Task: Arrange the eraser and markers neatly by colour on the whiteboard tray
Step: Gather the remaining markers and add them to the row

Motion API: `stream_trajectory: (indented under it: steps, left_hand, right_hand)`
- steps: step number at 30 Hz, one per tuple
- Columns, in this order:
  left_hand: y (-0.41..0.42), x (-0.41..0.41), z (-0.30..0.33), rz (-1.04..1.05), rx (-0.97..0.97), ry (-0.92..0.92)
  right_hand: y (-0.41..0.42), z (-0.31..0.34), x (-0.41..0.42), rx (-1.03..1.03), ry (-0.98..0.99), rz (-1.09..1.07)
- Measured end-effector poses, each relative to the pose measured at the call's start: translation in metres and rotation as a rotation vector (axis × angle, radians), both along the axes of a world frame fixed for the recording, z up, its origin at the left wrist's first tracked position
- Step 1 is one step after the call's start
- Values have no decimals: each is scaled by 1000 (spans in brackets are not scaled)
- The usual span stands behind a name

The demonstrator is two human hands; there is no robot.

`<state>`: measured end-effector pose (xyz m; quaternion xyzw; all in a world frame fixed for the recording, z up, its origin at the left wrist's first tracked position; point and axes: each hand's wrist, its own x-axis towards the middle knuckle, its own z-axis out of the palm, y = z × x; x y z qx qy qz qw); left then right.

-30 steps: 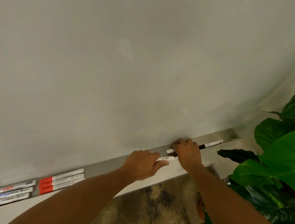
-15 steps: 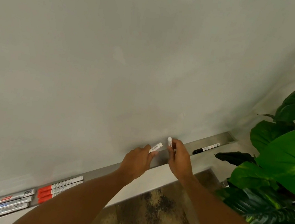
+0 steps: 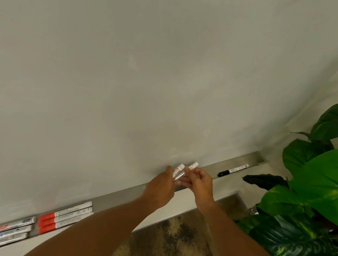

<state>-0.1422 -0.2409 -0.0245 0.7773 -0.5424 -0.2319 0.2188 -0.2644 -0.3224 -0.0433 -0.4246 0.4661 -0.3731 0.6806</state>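
Observation:
My left hand point(image 3: 160, 188) grips a white-barrelled marker point(image 3: 178, 171) and my right hand point(image 3: 200, 184) grips a second marker point(image 3: 192, 166); the two markers are held side by side just above the metal whiteboard tray point(image 3: 119, 196), their cap colours hidden by my fingers. A black-capped marker point(image 3: 232, 170) lies alone on the tray to the right. Three red-capped markers point(image 3: 64, 215) lie together on the tray at the lower left, and three black-capped markers point(image 3: 0, 234) lie grouped further left. No eraser is in view.
The whiteboard point(image 3: 150, 71) fills most of the view. A large green plant point(image 3: 317, 192) stands at the right, close to the tray's right end point(image 3: 259, 157). Patterned carpet point(image 3: 168, 247) lies below, between my arms.
Both hands lifted their markers off the tray and brought them together, so they now sit side by side. The view shifted slightly.

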Motion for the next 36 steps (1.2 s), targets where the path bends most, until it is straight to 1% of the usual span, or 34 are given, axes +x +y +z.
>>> stream_trajectory:
  steps: [3,5,7,10,11,13,15,16,19,21,24,28,30,32,34,36]
  left_hand:
    - [-2,4,-1,8,13,-17]
    - [-2,5,-4,-4,27,-17]
    - [-1,6,-7,-33,45,9]
    - [1,9,-8,-103,68,62]
    - [2,9,-9,-128,73,66]
    - [3,9,-7,-154,64,59]
    - [3,9,-6,-145,54,69]
    - [2,10,-6,-136,58,81]
    - [2,12,-6,-115,65,107]
    - [4,14,-5,-109,58,108]
    - [10,17,-7,-112,34,99]
    - [20,25,-8,-173,50,16]
    - [25,30,-8,-194,55,-73]
    - [32,34,-9,-194,59,-153]
    - [40,36,-11,-192,64,-196]
    - [49,40,-13,-192,82,-216]
  right_hand:
    - [-1,0,-5,-9,33,82]
    - [-7,-1,-9,-73,132,101]
    - [-18,-2,-15,-197,356,54]
    - [-41,0,-31,-520,778,11]
    - [-50,1,-38,-629,904,36]
    - [-68,4,-50,-786,1206,197]
    - [-82,8,-61,-847,1493,374]
    - [-89,9,-66,-859,1582,440]
    - [-105,9,-81,-851,1759,621]
    - [-111,6,-90,-867,1845,702]
    - [-115,5,-94,-977,1875,762]
    - [-118,8,-89,-1195,1804,876]
    - [-114,7,-88,-1282,1681,967]
    - [-103,5,-87,-1357,1517,1023]
    - [-89,5,-83,-1438,1367,1017]
    - [-74,5,-76,-1493,1266,987]
